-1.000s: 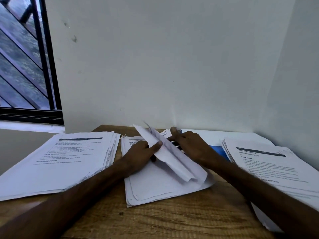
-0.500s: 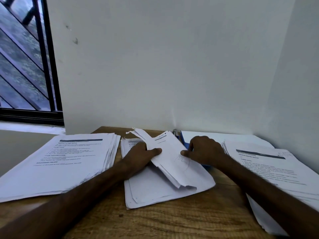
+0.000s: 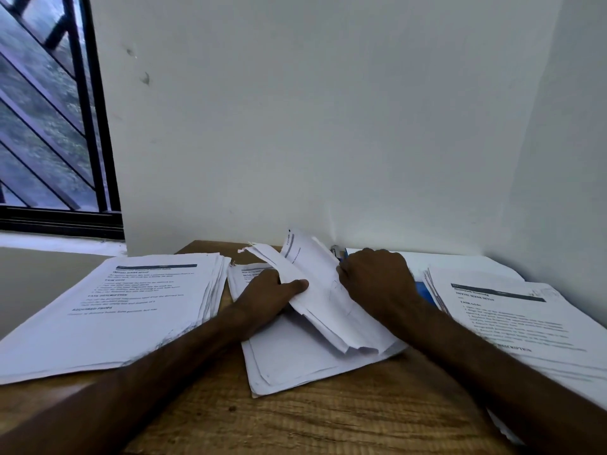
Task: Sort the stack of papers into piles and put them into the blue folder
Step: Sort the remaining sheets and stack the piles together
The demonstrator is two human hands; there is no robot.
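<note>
1. A person's left hand point(image 3: 269, 297) grips a sheaf of lifted sheets point(image 3: 322, 300) at a wooden desk point(image 3: 328, 418). The thumb lies across the top and the fingers are tucked beneath.
2. The right hand point(image 3: 374, 284) sits at the sheaf's right edge, knuckles up and fingers curled against the paper. Whether it actually pinches the sheets cannot be told.
3. The sheaf stands tilted, raised off the middle pile point(image 3: 295, 359), which lies flat between the two forearms with its near corners fanned out unevenly.
4. A thicker left pile point(image 3: 131, 307) of printed pages rests just beside it, overhanging the desk's left edge.
5. A right pile point(image 3: 512, 323), headed by a dark title bar, spreads along the side wall.
6. The blue folder point(image 3: 423, 292) lies at the back right of the desk. Only a strip of it shows between the right hand and the right pile, which overlaps it.
7. A barred window point(image 3: 49, 126) fills the upper left.
</note>
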